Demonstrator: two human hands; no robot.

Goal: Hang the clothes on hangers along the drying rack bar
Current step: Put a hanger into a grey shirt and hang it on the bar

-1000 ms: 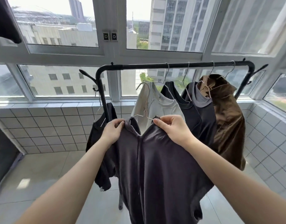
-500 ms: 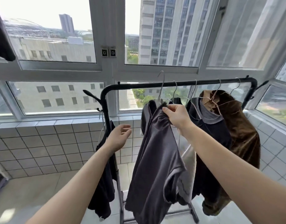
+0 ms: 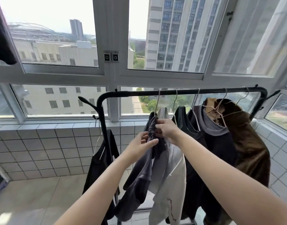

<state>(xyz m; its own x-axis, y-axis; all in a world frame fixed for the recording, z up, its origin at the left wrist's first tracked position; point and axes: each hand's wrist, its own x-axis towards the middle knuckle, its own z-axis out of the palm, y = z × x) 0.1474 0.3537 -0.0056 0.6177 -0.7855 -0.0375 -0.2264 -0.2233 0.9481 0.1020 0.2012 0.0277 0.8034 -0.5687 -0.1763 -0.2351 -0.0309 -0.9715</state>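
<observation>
— Nearest in?
— Left hand pinching a fold of the dark grey shirt between thumb and fingers; right hand just above, fingers curled onto the bunched collar.
— Where hung?
— From a wire hanger hooked over the rack bar, leftmost in the row, turned edge-on, long axis straight down.
— Behind?
— Touching the white shirt; then the black top, grey-collared shirt, brown garment.
— Progress?
— Five hung, seemingly; collar wants straightening. Black garment on the side post maybe left.
</observation>
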